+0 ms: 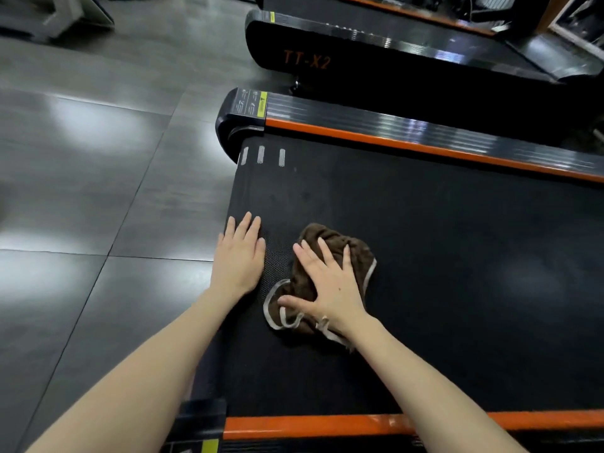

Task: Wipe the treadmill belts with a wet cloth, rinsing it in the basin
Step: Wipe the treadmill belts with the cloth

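Observation:
A black treadmill belt (pixel 441 256) fills the middle and right of the view, between two orange side rails. On it near its rear end lies a crumpled brown cloth (pixel 359 253) with a pale hem. My right hand (pixel 330 282) presses flat on the cloth with its fingers spread. My left hand (pixel 240 256) rests flat on the belt's rear edge, just left of the cloth, holding nothing. No basin is in view.
The far orange rail (pixel 425 148) and the near orange rail (pixel 359 425) border the belt. A second black treadmill marked TT-X2 (pixel 307 60) stands beyond. Dark glossy floor tiles (pixel 98 191) spread to the left.

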